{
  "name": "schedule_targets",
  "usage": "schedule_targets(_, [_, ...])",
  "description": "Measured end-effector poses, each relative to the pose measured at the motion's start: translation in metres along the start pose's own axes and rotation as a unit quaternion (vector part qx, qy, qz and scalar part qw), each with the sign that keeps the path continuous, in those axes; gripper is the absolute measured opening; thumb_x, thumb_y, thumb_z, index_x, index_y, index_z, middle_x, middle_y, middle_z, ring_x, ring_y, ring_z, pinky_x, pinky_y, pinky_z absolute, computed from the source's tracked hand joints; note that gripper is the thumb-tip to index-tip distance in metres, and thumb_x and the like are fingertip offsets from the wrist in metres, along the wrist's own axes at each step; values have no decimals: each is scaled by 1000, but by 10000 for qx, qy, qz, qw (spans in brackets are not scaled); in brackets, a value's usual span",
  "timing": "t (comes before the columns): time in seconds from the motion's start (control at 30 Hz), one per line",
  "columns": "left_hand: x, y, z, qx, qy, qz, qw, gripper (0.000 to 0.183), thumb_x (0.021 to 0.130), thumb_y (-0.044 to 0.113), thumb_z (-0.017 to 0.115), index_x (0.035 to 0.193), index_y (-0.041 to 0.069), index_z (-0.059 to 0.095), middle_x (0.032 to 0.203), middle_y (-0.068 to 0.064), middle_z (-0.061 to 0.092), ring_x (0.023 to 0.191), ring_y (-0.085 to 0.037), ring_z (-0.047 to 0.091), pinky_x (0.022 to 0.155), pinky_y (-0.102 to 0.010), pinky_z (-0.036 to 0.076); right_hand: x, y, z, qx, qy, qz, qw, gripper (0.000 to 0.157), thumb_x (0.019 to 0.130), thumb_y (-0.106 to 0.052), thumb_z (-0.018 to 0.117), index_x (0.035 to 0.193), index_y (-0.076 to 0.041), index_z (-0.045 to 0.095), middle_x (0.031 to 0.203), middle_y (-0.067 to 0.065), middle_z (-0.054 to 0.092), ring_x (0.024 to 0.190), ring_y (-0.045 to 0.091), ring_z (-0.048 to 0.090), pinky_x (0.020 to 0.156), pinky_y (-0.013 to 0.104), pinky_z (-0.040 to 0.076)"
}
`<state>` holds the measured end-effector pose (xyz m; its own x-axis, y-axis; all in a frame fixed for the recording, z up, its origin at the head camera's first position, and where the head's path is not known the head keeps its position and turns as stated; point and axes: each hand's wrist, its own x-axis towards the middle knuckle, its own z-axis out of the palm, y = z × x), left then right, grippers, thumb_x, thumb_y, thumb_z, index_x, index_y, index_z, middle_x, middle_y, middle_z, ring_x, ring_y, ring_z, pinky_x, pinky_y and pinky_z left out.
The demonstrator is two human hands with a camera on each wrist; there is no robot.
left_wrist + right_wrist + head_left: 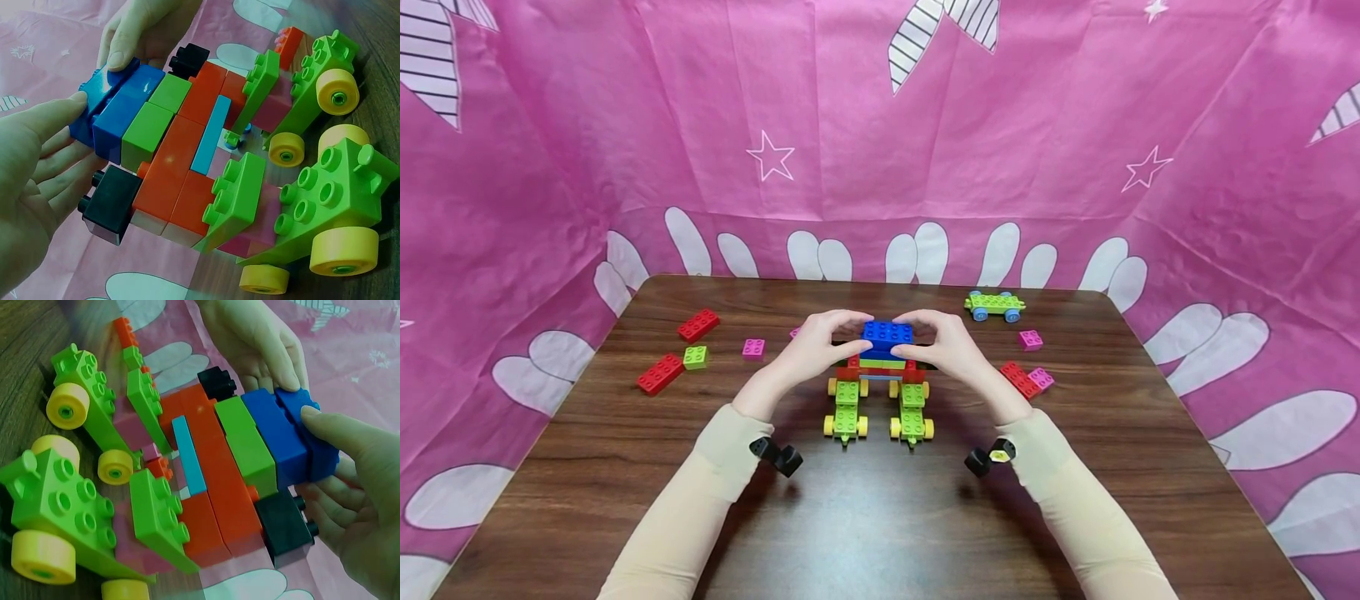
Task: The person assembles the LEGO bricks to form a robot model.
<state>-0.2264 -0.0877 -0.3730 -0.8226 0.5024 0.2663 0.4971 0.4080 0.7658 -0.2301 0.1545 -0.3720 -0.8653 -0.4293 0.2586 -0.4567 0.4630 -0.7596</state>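
Both hands hold a blue brick (887,334) by its two ends at the top of a brick structure. My left hand (811,343) has its thumb on the near side and fingers behind; my right hand (951,345) grips the opposite end likewise. In the left wrist view, the upper blue brick (107,87) sits slightly tilted, a narrow gap showing above the lower blue brick (130,112). Below come green bricks (247,444), red bricks (212,450), a light-blue piece (189,453) and black bricks (284,528) at both sides. Two green wheeled bases (846,418) with yellow wheels carry it.
Red bricks (660,374), a green brick (696,357) and a pink brick (754,348) lie left on the wooden table (880,533). At right are a red brick (1019,380), pink bricks (1031,340) and a green base with blue wheels (995,304). A pink curtain (850,125) hangs behind.
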Motion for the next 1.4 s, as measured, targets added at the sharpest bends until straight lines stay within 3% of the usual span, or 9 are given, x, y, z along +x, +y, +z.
schedule_targets(0.87, [-1, -4, -1, -92, 14, 24, 10000, 42, 92, 22, 67, 129, 2, 59, 123, -12, 64, 109, -27, 63, 94, -43, 51, -3, 7, -11, 145, -192, 329, 9992, 41, 82, -28, 77, 117, -9, 67, 104, 8, 71, 96, 21, 66, 84, 39, 55])
schedule_targets(1.4, [-1, -7, 0, -164, 7, -145, 9998, 41, 91, 23, 67, 127, 4, 61, 119, -11, 67, 107, -23, 64, 94, -40, 52, 0, 3, -11, -102, -217, 280, 9993, 37, 82, -26, 77, 114, -9, 70, 101, 7, 73, 96, 20, 65, 84, 42, 53])
